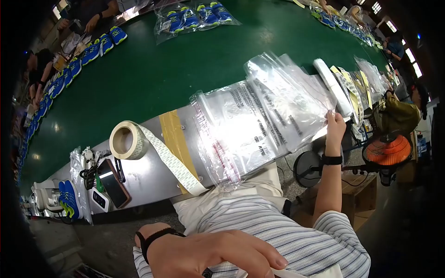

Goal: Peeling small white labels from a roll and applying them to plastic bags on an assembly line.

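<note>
My right hand point(336, 129) is out to the right, its thumb and fingers pinched on the corner of a clear plastic bag point(287, 97). That bag lies fanned and creased across a stack of clear printed bags point(236, 127), which rests flat on the metal ledge and overhangs its near edge. Low in the picture and close to the camera is my left hand point(206, 250), away from the bags. Its fingers are bent together beside a whitish edge at the lower rim; what they hold, if anything, is cut off.
Left of the bags, a roll of label tape point(125, 140) trails its strip over the metal ledge point(153, 173). A phone point(113, 183) and blue shoes point(69, 200) lie farther left. Beyond runs a green belt point(185, 69) carrying bagged shoes point(199, 16). An orange fan point(387, 150) stands right; people sit around.
</note>
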`<state>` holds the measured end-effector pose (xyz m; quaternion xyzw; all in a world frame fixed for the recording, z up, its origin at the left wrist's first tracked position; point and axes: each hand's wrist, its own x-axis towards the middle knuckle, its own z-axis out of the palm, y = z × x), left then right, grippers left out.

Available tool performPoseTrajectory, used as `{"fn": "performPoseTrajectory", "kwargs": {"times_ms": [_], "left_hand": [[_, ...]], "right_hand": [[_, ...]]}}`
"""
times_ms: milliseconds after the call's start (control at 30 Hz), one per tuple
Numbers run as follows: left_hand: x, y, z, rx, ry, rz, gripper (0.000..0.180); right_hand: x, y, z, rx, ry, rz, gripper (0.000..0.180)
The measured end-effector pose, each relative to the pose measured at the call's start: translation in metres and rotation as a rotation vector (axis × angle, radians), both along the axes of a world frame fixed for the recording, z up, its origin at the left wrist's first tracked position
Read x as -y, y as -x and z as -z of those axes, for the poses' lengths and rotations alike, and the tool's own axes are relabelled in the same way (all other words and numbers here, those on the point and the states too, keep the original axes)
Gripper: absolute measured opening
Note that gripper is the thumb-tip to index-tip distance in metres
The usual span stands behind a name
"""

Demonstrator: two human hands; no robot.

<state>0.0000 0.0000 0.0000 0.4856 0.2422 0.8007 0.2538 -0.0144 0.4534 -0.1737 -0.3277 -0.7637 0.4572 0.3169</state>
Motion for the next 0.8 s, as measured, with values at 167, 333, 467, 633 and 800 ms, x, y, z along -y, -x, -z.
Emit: {"fn": "performPoseTrajectory", "kwargs": {"times_ms": [167, 333, 467, 633, 800], "left_hand": [[-0.002, 0.000, -0.009, 0.031, -0.178, -0.044, 0.031], [-0.003, -0.005, -0.012, 0.105, -0.077, -0.095, 0.028], [0.025, -0.015, 0.002, 0.001, 0.062, -0.083, 0.036], [0.021, 0.007, 0.044, 0.110, 0.502, -0.422, 0.046], [0.037, 0.021, 0.082, 0.290, 0.905, -0.663, 0.033]], "right_hand": [[0.014, -0.036, 0.008, 0.427, -0.268, 0.153, 0.030], [0.066, -0.027, -0.027, -0.018, -0.538, 0.244, 0.018], [0.132, 0.001, -0.064, -0.128, -1.130, -0.184, 0.022], [0.125, 0.036, -0.040, 0.252, -1.028, -0.285, 0.043], [0.135, 0.045, -0.036, 0.342, -0.995, -0.417, 0.017]]}}
